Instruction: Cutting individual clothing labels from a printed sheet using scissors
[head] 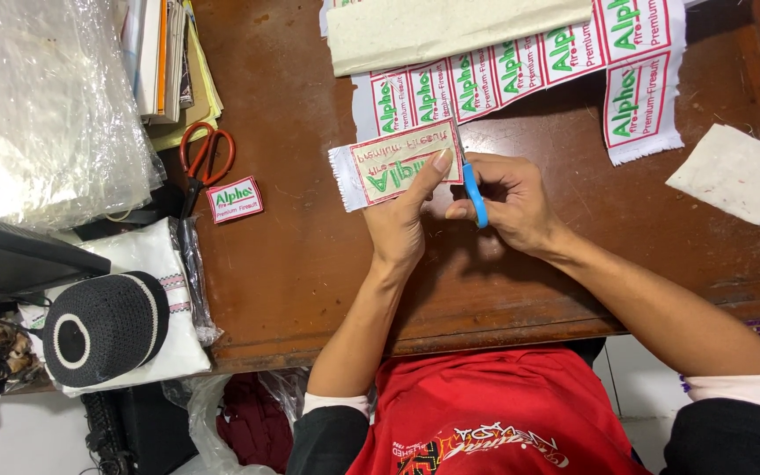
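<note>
Cutting a woven label at mid-desk
Left hand (400, 220) fingers pinch a red-bordered white label (395, 164); right hand (507, 204) fingers grip blue-handled scissors (473, 191) at its edge, below a label strip (521, 70).

The right hand (507, 202) hides most of the blue scissors (474, 198).

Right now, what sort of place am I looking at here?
Probably a small sewing or label-making workshop: a worn wooden table carries a strip of woven labels, spare orange scissors, and the hands are cutting one label with blue scissors.
</note>
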